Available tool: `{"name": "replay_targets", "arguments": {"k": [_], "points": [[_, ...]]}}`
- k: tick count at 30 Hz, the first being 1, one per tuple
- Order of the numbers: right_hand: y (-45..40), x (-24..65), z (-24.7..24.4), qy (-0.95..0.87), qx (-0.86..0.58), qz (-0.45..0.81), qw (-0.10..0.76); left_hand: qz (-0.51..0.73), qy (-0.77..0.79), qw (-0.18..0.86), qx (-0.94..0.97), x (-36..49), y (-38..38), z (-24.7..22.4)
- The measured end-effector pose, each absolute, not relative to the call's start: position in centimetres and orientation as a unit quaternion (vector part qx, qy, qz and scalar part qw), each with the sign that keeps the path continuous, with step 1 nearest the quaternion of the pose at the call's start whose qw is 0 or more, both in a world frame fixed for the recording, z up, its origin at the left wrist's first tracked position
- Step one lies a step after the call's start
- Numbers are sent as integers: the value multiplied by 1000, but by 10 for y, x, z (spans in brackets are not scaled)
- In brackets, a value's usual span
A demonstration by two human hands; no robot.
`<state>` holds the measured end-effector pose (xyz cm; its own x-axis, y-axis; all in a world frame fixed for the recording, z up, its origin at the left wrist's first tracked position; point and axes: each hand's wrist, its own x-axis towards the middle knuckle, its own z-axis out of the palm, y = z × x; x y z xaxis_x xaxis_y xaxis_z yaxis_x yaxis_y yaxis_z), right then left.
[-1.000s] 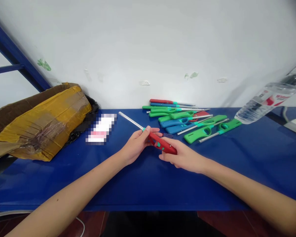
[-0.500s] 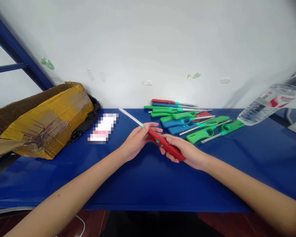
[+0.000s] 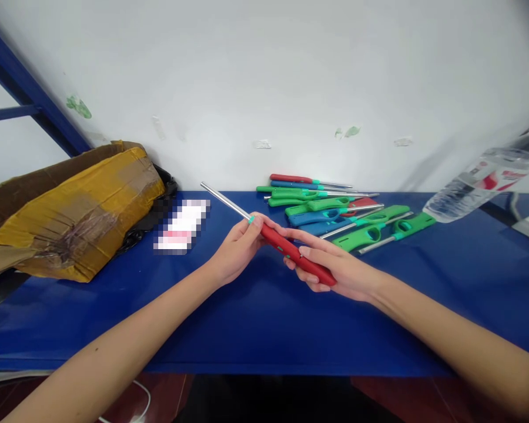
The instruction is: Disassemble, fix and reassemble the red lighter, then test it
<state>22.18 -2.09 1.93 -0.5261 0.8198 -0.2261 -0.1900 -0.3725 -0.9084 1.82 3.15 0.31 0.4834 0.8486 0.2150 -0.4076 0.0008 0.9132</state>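
Note:
Both hands hold one red long-nosed lighter (image 3: 280,242) above the blue table, its metal tube slanting up to the left. My left hand (image 3: 240,247) pinches it around the turquoise collar where tube and handle meet. My right hand (image 3: 335,264) is closed round the lower handle, thumb on the upper side and fingers beneath. Small green parts show along the handle's lower edge. Behind my right hand lies a loose pile of more lighters: green lighters (image 3: 357,239), blue lighters (image 3: 311,217) and red ones, including a red lighter (image 3: 291,178) at the back.
To the left stands a cardboard box (image 3: 83,217) wrapped in yellow tape, with black plastic behind it. A blurred white rectangular item (image 3: 183,226) lies beside it. At right a clear water bottle (image 3: 476,182) leans at a tilt. A wall bounds the blue table (image 3: 247,335) behind.
The red lighter has rolled a little in my hands, so its green parts show less. Its tube tip has shifted slightly up and left. Both hands keep their hold.

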Motion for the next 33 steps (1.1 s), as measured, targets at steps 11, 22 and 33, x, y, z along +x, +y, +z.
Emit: {"name": "replay_targets", "arguments": {"k": [11, 22, 33], "points": [[-10, 227, 12, -645, -450, 477, 393, 508, 227, 639, 530, 19, 31, 3], [-12, 224, 0, -711, -512, 186, 445, 516, 223, 639, 525, 21, 30, 0], [-7, 228, 0, -723, -517, 196, 415, 496, 236, 643, 533, 19, 29, -3]]}}
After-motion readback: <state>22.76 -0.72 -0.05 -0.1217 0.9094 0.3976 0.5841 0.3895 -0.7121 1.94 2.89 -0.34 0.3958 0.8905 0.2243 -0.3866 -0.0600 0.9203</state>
